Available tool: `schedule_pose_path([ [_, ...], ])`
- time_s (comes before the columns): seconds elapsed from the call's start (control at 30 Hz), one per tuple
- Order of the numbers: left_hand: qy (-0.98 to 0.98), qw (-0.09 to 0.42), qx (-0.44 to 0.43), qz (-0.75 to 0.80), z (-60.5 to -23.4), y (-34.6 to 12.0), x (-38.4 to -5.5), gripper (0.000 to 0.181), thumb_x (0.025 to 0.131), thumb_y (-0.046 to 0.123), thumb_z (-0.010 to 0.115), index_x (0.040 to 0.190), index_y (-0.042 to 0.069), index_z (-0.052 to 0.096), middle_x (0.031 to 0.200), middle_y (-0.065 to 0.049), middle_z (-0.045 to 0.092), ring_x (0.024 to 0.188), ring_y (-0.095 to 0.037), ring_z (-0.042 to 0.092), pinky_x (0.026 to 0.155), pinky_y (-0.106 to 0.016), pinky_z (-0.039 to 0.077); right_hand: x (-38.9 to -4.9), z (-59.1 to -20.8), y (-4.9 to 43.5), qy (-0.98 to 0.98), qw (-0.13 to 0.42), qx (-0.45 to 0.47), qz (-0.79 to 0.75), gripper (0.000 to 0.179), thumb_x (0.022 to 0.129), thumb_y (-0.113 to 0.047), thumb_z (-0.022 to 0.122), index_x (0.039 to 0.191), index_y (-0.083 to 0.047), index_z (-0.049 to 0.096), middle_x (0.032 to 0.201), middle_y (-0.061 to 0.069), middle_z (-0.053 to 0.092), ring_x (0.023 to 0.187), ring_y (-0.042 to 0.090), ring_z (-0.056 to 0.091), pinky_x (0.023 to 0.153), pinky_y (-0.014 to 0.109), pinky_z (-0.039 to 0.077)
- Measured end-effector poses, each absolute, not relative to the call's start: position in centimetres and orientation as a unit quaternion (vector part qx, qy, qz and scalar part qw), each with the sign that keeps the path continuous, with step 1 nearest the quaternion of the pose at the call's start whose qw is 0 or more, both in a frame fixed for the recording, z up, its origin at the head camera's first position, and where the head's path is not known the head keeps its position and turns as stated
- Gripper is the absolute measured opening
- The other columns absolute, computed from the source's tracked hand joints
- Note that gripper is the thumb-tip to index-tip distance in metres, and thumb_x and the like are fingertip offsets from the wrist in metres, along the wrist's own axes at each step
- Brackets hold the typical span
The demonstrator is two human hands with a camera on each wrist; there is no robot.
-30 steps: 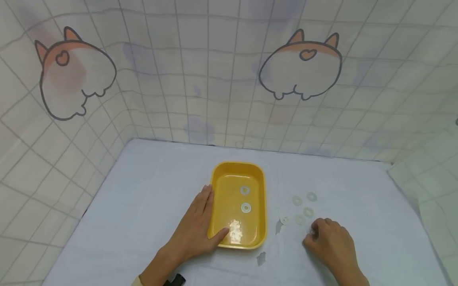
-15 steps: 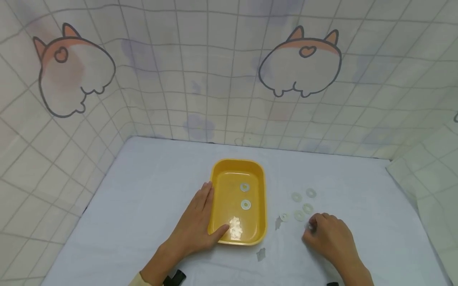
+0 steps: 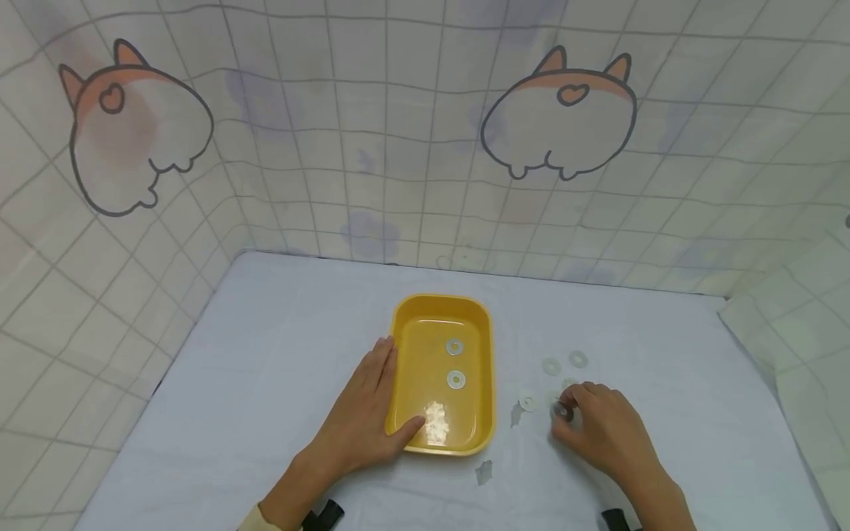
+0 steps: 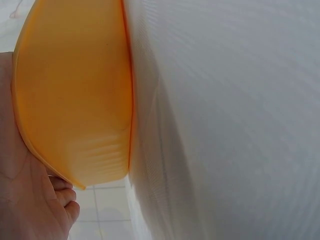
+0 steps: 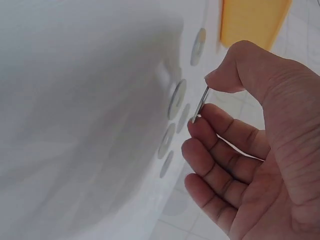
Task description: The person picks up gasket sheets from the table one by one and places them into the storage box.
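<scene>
My right hand pinches a thin metal washer between thumb and fingertips, close above the table. In the right wrist view the washer is seen nearly edge-on, with the other fingers curled loosely below it. Several more flat washers lie just past this hand, among them a washer at the back and a washer nearer the tray. My left hand rests along the left side of a yellow tray, fingers straight and thumb over the rim. Inside the tray lie an upper washer and a lower washer.
A white cloth covers the table. Small grey patches show on it, one patch below the tray and another patch beside the left-most loose washer. A tile-patterned curtain encloses the back and sides.
My right hand has shifted slightly up and left, and the washer in its fingertips shows more plainly. It now partly covers the nearest loose washers. My left hand and the tray stay together.
</scene>
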State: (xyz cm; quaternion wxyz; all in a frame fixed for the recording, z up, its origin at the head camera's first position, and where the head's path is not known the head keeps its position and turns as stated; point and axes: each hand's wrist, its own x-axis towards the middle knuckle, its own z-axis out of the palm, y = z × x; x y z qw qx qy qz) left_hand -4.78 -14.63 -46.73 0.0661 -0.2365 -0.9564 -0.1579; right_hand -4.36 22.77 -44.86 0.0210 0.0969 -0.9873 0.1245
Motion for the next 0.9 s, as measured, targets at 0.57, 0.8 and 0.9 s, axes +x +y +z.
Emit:
schedule_pose_path([
  [0.57,-0.955,0.045,-0.238,-0.169,-46.4,-14.6,-4.7,0.105,0.097,0.06,0.06,0.164,-0.011,0.021,0.176,-0.024,0.019,0.166,-0.034,0.019,0.135,-0.048,0.025,-5.6,-43.6,21.0,-0.975,0.069,0.152,0.145,0.014,0.077,-0.018,0.082,0.088,-0.013,0.075,0.083,-0.002,0.07,0.075,0.014,0.059,0.08,0.045,0.059],
  [0.8,-0.959,0.04,-0.231,-0.16,-46.5,-14.8,-4.8,0.106,0.097,0.062,0.059,0.165,-0.009,0.019,0.177,-0.021,0.016,0.167,-0.032,0.017,0.136,-0.046,0.022,-6.3,-43.0,20.5,-0.97,0.086,0.172,0.146,0.014,0.077,-0.016,0.081,0.088,-0.012,0.073,0.08,-0.002,0.069,0.076,0.015,0.058,0.088,0.049,0.059],
  [0.9,-0.959,0.043,-0.229,-0.162,-46.7,-14.8,-4.8,0.107,0.097,0.062,0.059,0.165,-0.008,0.018,0.178,-0.02,0.016,0.167,-0.031,0.017,0.136,-0.047,0.022,-6.4,-42.7,20.2,-0.972,0.076,0.168,0.143,0.016,0.078,-0.017,0.082,0.09,-0.013,0.073,0.082,-0.002,0.07,0.079,0.017,0.06,0.092,0.05,0.058],
])
